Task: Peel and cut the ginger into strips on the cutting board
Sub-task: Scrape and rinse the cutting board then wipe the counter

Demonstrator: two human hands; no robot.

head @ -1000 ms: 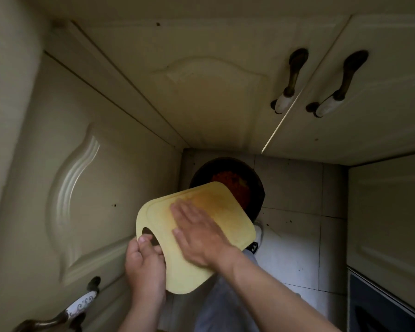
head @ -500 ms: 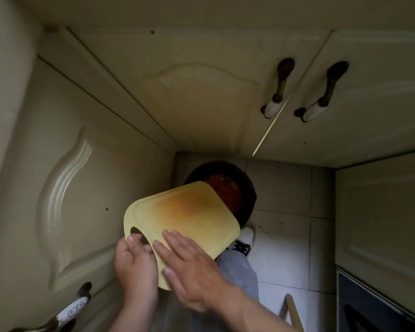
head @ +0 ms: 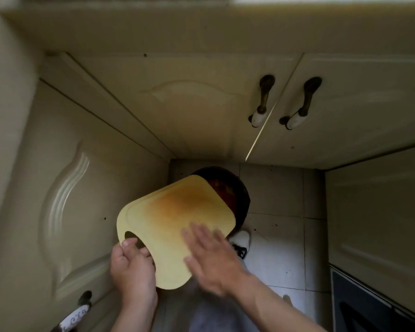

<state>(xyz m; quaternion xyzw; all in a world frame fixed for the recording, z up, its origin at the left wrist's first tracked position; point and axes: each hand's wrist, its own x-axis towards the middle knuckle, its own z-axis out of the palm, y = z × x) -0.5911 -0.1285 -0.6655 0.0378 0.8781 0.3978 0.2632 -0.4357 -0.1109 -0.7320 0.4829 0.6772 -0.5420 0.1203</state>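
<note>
A pale yellow cutting board point(head: 175, 219) with an orange-brown stain is held tilted in the air over a dark round bin point(head: 240, 195) on the floor. My left hand point(head: 132, 267) grips the board at its handle hole, fingers curled through the cutout. My right hand point(head: 211, 257) lies flat with straight fingers on the board's near right part and looks motion-blurred. No ginger or knife is in view.
Cream cabinet doors surround the spot: one on the left with a handle point(head: 74, 310), two at the back with paired handles point(head: 261, 101). The bin holds reddish scraps. A tiled floor point(head: 280, 255) and a shoe point(head: 240, 243) lie below; a dark appliance point(head: 369, 307) stands at the lower right.
My right hand swept down the board from its middle toward the near edge, then came back up a little onto its near right part. The board stays tilted over the bin.
</note>
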